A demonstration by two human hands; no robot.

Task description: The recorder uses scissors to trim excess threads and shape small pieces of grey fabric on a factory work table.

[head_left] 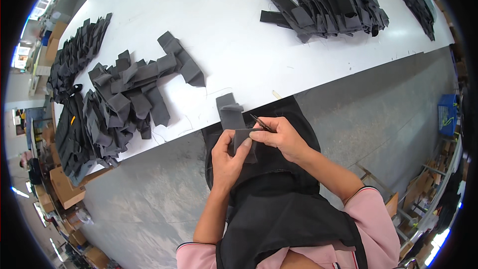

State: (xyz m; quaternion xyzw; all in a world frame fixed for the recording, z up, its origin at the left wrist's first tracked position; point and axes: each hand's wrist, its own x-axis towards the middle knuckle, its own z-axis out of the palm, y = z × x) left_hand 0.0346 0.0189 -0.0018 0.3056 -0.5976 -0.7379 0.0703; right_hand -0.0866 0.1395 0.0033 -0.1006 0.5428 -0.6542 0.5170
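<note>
Over my lap at the table's front edge, my left hand is closed on a dark grey fabric piece, thumb on top. My right hand pinches the right edge of the same piece with its thumb. Between its fingers is also a small dark pointed tool, its tip toward the upper left; whether it is snips or tweezers I cannot tell. A folded grey strip extends from behind the piece onto the table edge; whether they are joined is hidden.
On the white table, a loose heap of grey fabric pieces lies left, beside a second pile and a black bundle. Stacked dark strips are at the far right, with another bundle beyond. A blue crate stands right.
</note>
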